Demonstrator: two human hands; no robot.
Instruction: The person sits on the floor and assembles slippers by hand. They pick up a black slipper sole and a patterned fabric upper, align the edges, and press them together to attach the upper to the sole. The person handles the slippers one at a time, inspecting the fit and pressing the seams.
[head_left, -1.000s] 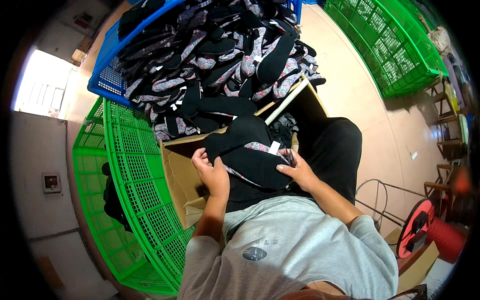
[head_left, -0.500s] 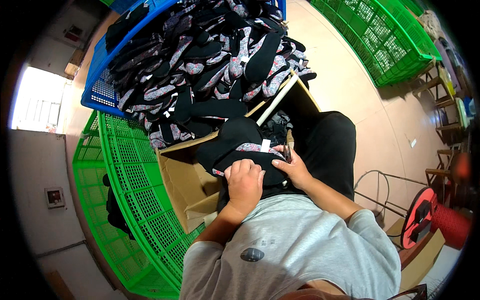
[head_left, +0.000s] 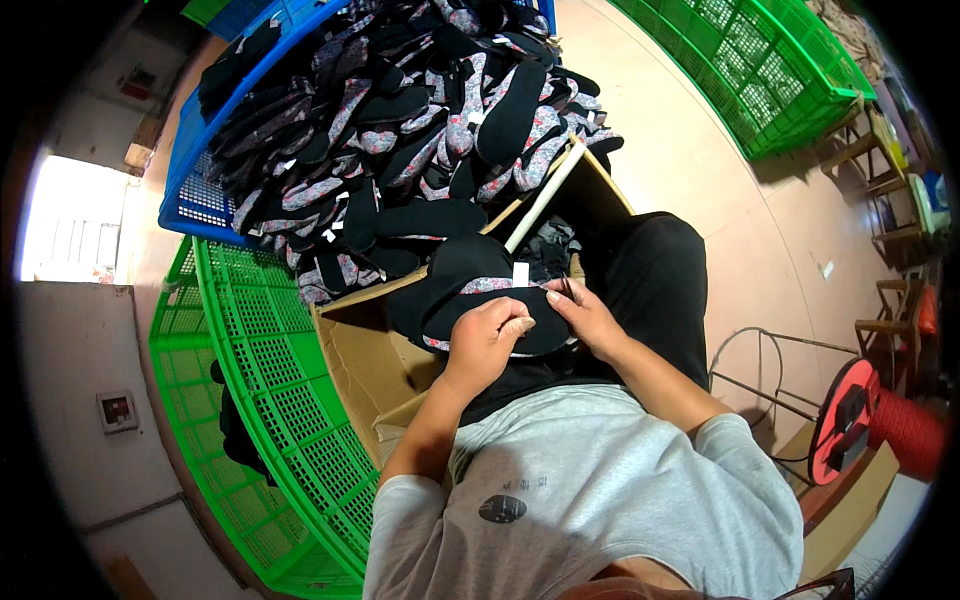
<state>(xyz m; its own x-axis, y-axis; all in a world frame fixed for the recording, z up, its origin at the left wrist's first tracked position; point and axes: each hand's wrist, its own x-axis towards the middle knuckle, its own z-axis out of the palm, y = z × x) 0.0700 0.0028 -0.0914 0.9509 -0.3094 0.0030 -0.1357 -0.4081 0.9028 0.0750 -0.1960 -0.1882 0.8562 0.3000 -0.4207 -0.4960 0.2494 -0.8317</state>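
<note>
A slipper [head_left: 500, 308] with a black sole and grey-and-red floral fabric lies over my lap, a white tag [head_left: 520, 274] standing up from its edge. My right hand [head_left: 588, 322] grips its right end, thumb on the sole. A small dark tool shows only partly at those fingers; its kind is unclear. Above the sole, my left hand [head_left: 480, 345] is closed in a pinch, and whatever is between the fingertips is too small to make out. Another black slipper piece [head_left: 465, 258] sits just beyond, against the held one.
A large heap of similar slippers [head_left: 400, 110] fills a blue crate [head_left: 185, 190] ahead. Beside my lap stands an open cardboard box [head_left: 355, 355]. Green crates [head_left: 290, 400] are at left, another green crate [head_left: 745, 80] far right. A red spool [head_left: 905, 435] stands at lower right.
My left hand has lifted off the sole and closed into a pinch, shifting slightly right. The dark pointed tool at my right hand now shows much less.
</note>
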